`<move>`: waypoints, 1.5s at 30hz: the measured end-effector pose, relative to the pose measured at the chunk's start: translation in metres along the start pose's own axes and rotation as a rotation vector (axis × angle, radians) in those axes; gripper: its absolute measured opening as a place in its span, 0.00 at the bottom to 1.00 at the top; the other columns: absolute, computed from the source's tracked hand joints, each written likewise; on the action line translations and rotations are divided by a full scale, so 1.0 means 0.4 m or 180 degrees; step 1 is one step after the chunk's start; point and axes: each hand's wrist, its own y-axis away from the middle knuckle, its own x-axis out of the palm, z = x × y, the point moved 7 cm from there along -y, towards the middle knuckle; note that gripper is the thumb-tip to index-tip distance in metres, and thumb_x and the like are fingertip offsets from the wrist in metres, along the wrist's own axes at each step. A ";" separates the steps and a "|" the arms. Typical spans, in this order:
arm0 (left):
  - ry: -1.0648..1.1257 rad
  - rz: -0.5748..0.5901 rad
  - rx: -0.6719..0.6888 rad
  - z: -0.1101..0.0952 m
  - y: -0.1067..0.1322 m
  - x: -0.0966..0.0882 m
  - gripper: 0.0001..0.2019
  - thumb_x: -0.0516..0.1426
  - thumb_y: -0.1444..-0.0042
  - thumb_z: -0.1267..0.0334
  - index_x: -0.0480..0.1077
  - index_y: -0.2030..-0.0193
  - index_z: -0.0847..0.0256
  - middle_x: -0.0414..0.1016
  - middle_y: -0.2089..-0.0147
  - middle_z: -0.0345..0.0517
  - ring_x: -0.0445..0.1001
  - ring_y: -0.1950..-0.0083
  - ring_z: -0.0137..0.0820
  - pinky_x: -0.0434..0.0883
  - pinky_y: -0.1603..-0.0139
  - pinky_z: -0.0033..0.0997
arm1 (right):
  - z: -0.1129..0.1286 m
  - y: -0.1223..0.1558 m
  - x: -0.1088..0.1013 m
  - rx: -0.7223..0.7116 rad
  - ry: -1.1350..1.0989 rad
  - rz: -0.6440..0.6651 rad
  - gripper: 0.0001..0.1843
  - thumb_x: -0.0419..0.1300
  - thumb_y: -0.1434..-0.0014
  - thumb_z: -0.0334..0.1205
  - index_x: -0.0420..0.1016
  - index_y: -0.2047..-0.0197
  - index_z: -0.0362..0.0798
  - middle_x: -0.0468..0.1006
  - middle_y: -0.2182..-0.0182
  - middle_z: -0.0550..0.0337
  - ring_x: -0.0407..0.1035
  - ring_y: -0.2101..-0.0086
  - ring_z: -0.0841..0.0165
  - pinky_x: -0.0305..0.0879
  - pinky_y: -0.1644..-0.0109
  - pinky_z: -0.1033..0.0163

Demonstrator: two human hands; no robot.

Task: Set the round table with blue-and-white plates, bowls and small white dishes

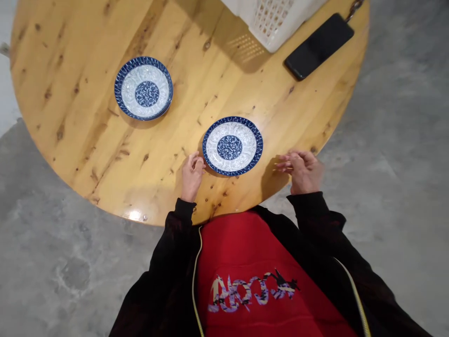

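Observation:
A round plate (229, 147) with a dark blue rim and a blue patterned centre lies on the wooden table in front of me. Just off its lower left rim is my left hand (192, 177), fingers loosely bent; whether a fingertip touches the rim I cannot tell. To the right of the plate, apart from it, my right hand (304, 172) hovers near the table edge with its fingers half curled and nothing in them. Farther left, matching blue and white plates (143, 88) sit stacked, a second rim showing beneath the top one.
The round wooden table (80, 154) has its curved edge close to my body. At the back stands a white perforated plastic basket (271, 23). A black phone (319, 46) lies right of the basket, with a chain-like strap (354, 8) at its far end.

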 end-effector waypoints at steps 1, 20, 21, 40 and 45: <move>-0.0030 0.0069 0.0041 0.001 -0.002 0.006 0.19 0.54 0.33 0.53 0.70 0.41 0.61 0.80 0.53 0.52 0.78 0.57 0.35 0.74 0.62 0.31 | -0.006 0.008 -0.005 0.0024 -0.0003 -0.0001 0.18 0.67 0.47 0.55 0.71 0.63 0.52 0.80 0.70 0.59 0.72 0.78 0.69 0.68 0.76 0.62; -0.0480 0.0138 0.0588 -0.003 -0.009 0.042 0.10 0.57 0.35 0.55 0.68 0.64 0.59 0.67 0.69 0.38 0.68 0.67 0.29 0.67 0.64 0.27 | -0.044 0.068 0.202 -0.0297 0.0331 0.0876 0.26 0.68 0.48 0.65 0.66 0.69 0.52 0.71 0.78 0.65 0.70 0.77 0.66 0.72 0.74 0.61; -0.0498 0.0095 0.0598 -0.002 -0.012 0.042 0.12 0.57 0.35 0.55 0.65 0.66 0.58 0.64 0.71 0.37 0.67 0.68 0.28 0.67 0.65 0.26 | -0.044 0.072 0.204 -0.0313 0.0317 0.0904 0.26 0.67 0.47 0.65 0.66 0.69 0.52 0.71 0.78 0.65 0.70 0.77 0.66 0.72 0.74 0.61; -0.0015 -0.0350 0.0144 0.012 0.013 0.017 0.12 0.55 0.37 0.53 0.71 0.64 0.60 0.73 0.67 0.42 0.71 0.67 0.28 0.68 0.67 0.25 | -0.160 0.179 0.123 0.0296 -0.0120 0.1571 0.30 0.66 0.51 0.69 0.76 0.61 0.49 0.80 0.72 0.56 0.75 0.74 0.62 0.73 0.70 0.59; -0.0056 -0.0544 -0.0022 0.054 0.107 -0.052 0.16 0.57 0.41 0.49 0.74 0.60 0.62 0.78 0.64 0.47 0.74 0.67 0.28 0.71 0.65 0.26 | -0.222 0.231 0.031 0.0671 -0.0128 0.1492 0.34 0.68 0.58 0.71 0.76 0.62 0.48 0.81 0.73 0.55 0.75 0.75 0.63 0.71 0.71 0.59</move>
